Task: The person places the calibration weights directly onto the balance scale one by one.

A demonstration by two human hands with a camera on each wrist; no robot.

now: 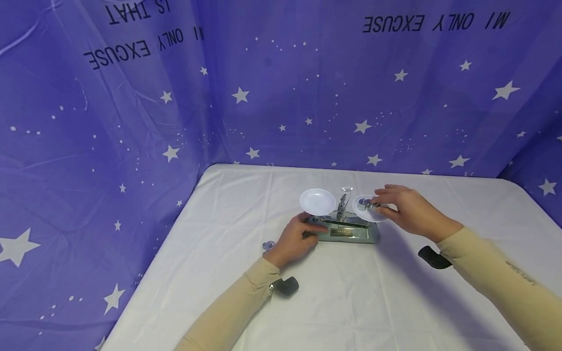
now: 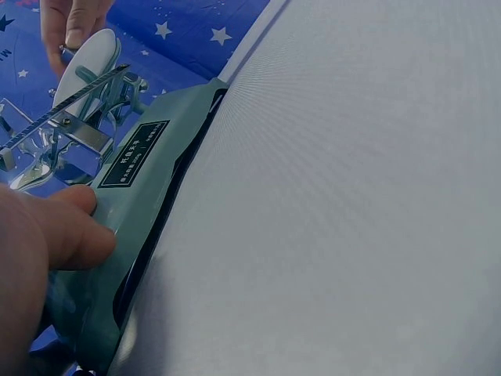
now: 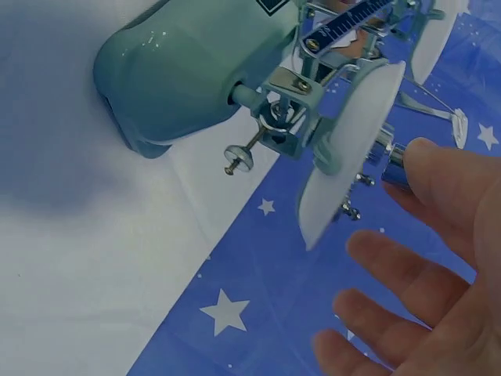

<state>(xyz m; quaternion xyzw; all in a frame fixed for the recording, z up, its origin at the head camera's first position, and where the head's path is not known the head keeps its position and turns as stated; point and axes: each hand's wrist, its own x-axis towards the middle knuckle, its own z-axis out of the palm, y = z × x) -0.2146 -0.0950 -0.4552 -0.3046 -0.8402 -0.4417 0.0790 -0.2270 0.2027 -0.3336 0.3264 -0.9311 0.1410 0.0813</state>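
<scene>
A green balance scale (image 1: 342,234) with two white pans stands on the white cloth. My left hand (image 1: 296,240) holds the left end of its base, thumb and a finger against the green front in the left wrist view. The left pan (image 1: 317,202) is bare. Over the right pan (image 3: 344,168), my right hand (image 1: 410,209) pinches a cylindrical metal weight (image 3: 397,166) between thumb and index finger. Its other fingers are spread below in the right wrist view. Several smaller metal weights (image 3: 362,180) sit on that pan. Whether the pinched weight touches the pan I cannot tell.
Small shiny metal pieces (image 1: 268,246) lie on the cloth beside my left wrist, partly hidden by it. The white-covered table (image 1: 237,195) ends at a purple star-patterned curtain (image 1: 281,97). Black wrist-worn pieces (image 1: 285,286) stick out near both forearms.
</scene>
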